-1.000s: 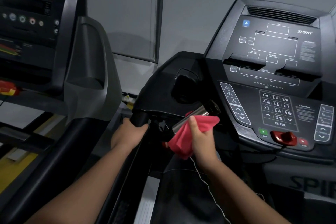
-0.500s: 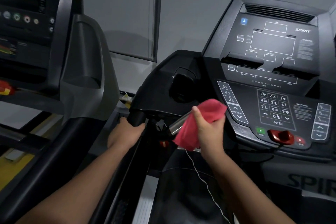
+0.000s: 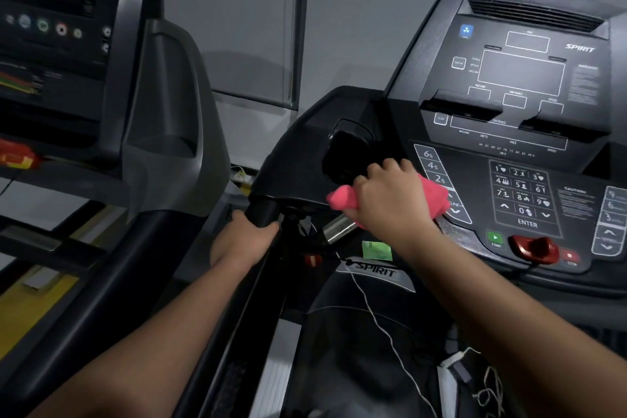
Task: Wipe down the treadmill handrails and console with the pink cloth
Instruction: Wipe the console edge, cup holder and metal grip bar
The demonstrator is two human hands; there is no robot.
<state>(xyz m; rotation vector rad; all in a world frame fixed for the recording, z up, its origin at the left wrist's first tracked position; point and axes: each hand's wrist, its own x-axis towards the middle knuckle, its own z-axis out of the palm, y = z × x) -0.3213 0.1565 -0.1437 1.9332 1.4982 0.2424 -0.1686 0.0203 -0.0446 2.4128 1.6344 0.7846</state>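
Pink cloth (image 3: 343,198) was bunched in the right hand (image 3: 390,202), fingers curled tight over it and pink spilling out on both sides of the fist. It sat at the lower-left corner of the console (image 3: 522,78), right where the chrome grip bar (image 3: 339,230) ran up into the black housing, just beside the incline buttons (image 3: 432,166). The left hand (image 3: 242,243) was wrapped round the black handrail (image 3: 261,210) under the console's left edge, bracing there. By my read, the step in hand was the top end of that chrome bar; its bare lower end showed below the cloth. Whether the console face had been wiped, I could not tell. The next move, I judged, called for a firm grip on the cloth and a sweep from that corner across the panel, going lightly near the green START button (image 3: 494,237) and the red safety key (image 3: 534,246) along the console's bottom edge, where a hard press could set something off.
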